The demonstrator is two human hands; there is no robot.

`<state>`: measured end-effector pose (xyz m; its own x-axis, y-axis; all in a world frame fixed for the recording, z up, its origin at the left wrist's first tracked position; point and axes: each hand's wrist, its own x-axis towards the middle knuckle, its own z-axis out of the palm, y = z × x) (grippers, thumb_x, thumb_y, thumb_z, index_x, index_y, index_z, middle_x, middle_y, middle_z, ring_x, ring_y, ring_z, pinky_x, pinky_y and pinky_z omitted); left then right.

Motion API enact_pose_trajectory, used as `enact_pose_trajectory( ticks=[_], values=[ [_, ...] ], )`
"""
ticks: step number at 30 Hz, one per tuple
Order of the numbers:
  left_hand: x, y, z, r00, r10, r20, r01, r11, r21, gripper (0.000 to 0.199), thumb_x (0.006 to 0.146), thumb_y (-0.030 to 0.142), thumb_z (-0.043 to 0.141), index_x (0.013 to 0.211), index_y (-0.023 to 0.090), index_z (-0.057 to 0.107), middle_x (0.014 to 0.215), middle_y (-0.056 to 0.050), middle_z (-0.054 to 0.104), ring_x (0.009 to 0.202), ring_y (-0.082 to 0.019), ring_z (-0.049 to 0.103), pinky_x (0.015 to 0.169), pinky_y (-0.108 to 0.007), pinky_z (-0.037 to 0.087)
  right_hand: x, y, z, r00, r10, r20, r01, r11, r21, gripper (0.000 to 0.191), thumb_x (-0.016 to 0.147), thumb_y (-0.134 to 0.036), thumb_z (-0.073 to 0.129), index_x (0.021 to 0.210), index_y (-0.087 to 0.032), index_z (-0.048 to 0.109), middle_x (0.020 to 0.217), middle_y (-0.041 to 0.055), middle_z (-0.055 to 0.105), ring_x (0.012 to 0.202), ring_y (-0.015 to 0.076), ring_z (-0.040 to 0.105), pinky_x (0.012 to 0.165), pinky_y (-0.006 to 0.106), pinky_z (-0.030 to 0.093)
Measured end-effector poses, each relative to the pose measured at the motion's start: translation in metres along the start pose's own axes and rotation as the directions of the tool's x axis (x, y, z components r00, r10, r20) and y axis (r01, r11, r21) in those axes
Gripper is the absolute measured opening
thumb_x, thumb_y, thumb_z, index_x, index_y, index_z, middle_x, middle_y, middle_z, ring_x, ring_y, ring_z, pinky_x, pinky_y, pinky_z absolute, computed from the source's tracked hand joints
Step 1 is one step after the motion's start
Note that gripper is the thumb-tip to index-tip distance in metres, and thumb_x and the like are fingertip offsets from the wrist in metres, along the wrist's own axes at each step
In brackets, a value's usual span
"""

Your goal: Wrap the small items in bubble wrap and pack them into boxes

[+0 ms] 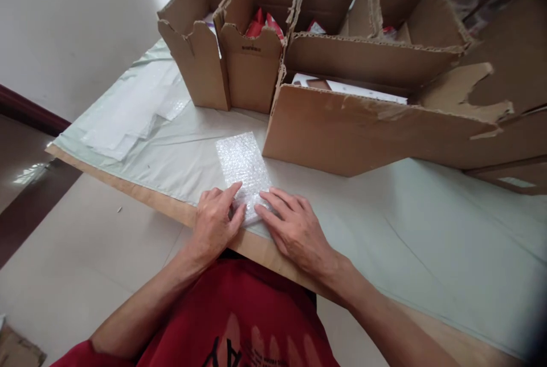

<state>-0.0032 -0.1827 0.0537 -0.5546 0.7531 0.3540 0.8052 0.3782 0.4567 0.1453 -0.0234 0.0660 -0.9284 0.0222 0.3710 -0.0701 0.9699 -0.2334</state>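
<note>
A clear bubble-wrap pouch (pixel 243 164) lies flat near the front edge of the table, slanting away from me. My left hand (pixel 216 219) rests at its lower left edge, with thumb and index finger apart on the plastic and the other fingers partly hidden. On the lower right side lies my right hand (pixel 294 221), its fingers stretched out and spread, fingertips touching the pouch. Neither hand visibly pinches it. Whether anything is inside the pouch, I cannot tell.
Several cardboard bins (pixel 252 70) line the back, some with red packets (pixel 257 24). White flat items (pixel 350 89) sit in the wide front box (pixel 342 133). More bubble-wrap sheets (pixel 128 107) are piled at the left on the cloth-covered table (pixel 384 224).
</note>
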Motion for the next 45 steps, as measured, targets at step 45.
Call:
enact_pose_trajectory(
  ticks=[45],
  values=[
    [-0.019,-0.001,-0.031,0.887,-0.450,0.101,0.405,0.655,-0.638,0.045,0.093,0.035,0.067,0.135,0.022,0.057,0.110,-0.007,0.068,0.099,-0.021,0.067,0.088,-0.036,0.055,0.034,0.010,0.002,0.988,0.155,-0.019,-0.147,0.968,0.205,0.022,0.103,-0.017,0.051,0.116,-0.017,0.069,0.106,0.0071,0.078,0.093,0.0222,0.069,0.085,0.039,0.047]
  ],
)
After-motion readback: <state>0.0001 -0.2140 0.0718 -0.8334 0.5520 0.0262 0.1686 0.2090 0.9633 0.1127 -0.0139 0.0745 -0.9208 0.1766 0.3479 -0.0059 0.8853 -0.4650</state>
